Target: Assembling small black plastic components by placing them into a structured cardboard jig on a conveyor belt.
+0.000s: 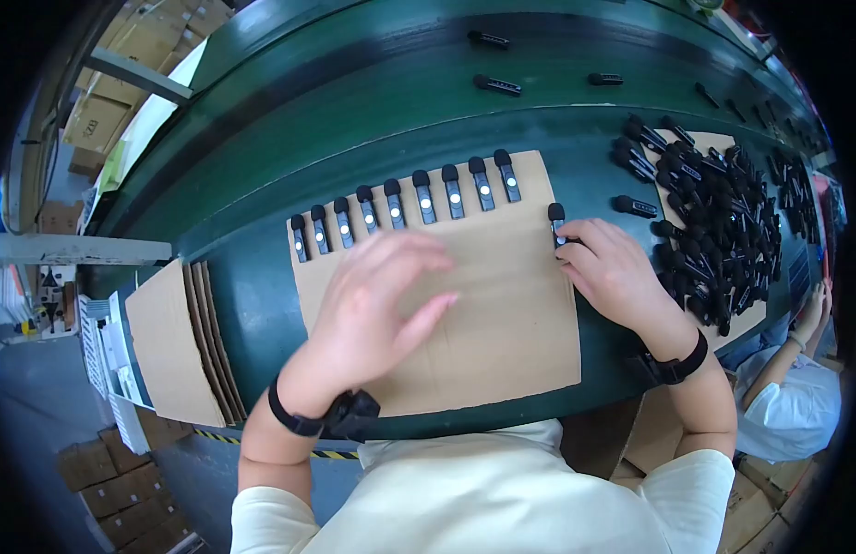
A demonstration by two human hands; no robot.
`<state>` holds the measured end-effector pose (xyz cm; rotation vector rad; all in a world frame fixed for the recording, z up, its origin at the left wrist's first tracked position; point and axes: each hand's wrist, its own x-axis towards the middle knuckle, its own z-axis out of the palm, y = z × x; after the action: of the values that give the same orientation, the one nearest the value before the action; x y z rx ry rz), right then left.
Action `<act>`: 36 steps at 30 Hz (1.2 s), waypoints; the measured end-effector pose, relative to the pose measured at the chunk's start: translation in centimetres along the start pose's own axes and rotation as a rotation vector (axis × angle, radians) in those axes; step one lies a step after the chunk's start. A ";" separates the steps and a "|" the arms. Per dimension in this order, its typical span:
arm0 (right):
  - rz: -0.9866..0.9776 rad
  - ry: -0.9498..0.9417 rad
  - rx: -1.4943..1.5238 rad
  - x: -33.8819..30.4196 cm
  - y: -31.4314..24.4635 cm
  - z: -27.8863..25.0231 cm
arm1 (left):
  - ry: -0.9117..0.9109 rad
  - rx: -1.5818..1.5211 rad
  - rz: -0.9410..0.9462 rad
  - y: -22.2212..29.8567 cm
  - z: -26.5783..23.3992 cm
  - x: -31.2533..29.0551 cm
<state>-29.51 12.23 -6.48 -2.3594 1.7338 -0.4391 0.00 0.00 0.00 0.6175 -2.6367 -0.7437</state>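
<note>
A flat sheet of cardboard (483,342) lies before me on the green bench. Along its far edge runs a row of several small black clip-on microphones (422,196) with foam tips, each showing a white round spot. My left hand (377,300) hovers over the left part of the sheet, fingers apart, holding nothing. At the sheet's right edge my right hand (605,268) pinches the lower end of another black microphone (556,220), its foam tip pointing away from me. Both wrists wear black bands.
A heap of black microphones (714,222) covers cardboard at the right, with one loose microphone (635,206) beside it. Others lie on the green conveyor belt (373,83) beyond. Stacked cardboard sheets (174,342) stand at the left. Another person (793,397) is at the far right.
</note>
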 end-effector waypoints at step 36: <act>0.087 -0.001 0.283 2.9 1.9 -1.2 | -0.076 0.162 -0.039 -5.3 5.6 10.1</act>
<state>-30.83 8.92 -5.58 -2.0796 1.6429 -0.6236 -9.26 -6.65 -5.50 0.6989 -2.7820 -0.5792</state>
